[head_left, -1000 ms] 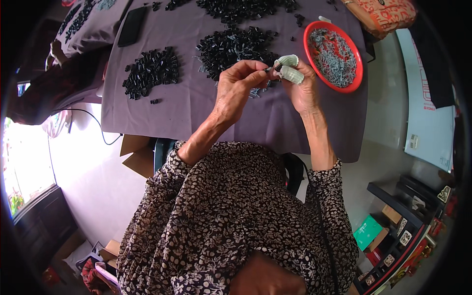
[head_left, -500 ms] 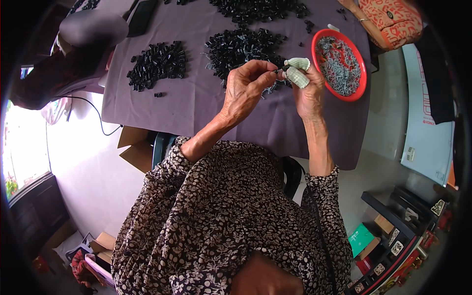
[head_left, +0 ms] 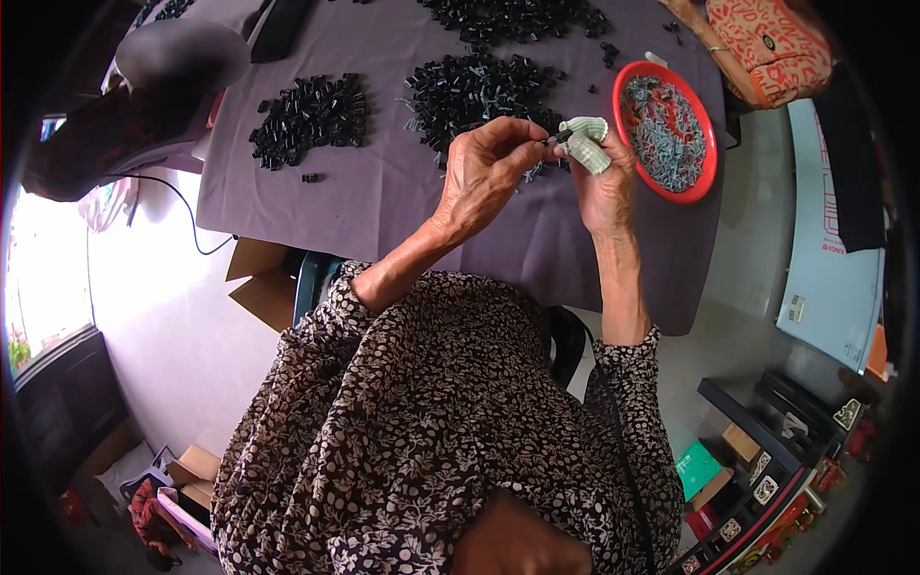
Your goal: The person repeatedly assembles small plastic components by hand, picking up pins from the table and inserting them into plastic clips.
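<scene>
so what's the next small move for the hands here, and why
Probably firm up the pinch of the left hand: the small dark piece shows right at its fingertips, beside the cloth-covered fingers of the right hand, and could easily slip.

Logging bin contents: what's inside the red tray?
The red tray holds many small, thin grey pieces, with red showing through in patches. Whatever lies beneath the pieces is covered.
</scene>
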A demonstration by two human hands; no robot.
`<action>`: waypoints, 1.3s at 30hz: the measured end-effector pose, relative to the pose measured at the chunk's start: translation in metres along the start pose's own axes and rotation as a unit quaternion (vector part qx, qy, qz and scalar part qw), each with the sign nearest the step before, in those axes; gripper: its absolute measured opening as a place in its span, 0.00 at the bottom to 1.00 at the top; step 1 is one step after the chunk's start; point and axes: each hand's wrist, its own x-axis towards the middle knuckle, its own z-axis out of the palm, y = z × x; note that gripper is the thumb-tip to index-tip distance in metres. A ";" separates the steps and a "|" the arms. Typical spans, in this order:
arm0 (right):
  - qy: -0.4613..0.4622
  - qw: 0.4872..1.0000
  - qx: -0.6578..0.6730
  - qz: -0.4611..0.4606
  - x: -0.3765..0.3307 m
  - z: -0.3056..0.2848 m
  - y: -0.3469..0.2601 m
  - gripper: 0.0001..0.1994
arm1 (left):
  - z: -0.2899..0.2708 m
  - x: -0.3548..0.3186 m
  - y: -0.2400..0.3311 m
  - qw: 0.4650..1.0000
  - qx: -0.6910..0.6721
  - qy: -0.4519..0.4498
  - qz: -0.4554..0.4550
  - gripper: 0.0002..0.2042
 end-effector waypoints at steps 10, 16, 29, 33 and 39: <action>0.016 0.987 -0.160 -0.020 -0.004 0.006 -0.005 0.07 | -0.001 0.000 0.000 0.999 0.027 0.020 0.010 0.08; 0.021 0.961 -0.271 -0.056 -0.005 0.011 0.000 0.07 | -0.004 0.001 -0.004 0.999 0.036 0.029 -0.009 0.08; -0.016 0.898 -0.435 -0.069 0.001 0.005 -0.006 0.09 | -0.015 0.006 0.004 0.990 -0.057 -0.037 -0.123 0.09; -0.072 0.798 -0.571 -0.176 0.002 0.013 -0.015 0.11 | -0.020 0.008 -0.006 0.977 -0.127 -0.018 -0.168 0.08; -0.148 0.638 -0.710 -0.259 0.006 0.012 -0.009 0.11 | -0.021 0.007 -0.021 0.970 -0.162 -0.010 -0.183 0.07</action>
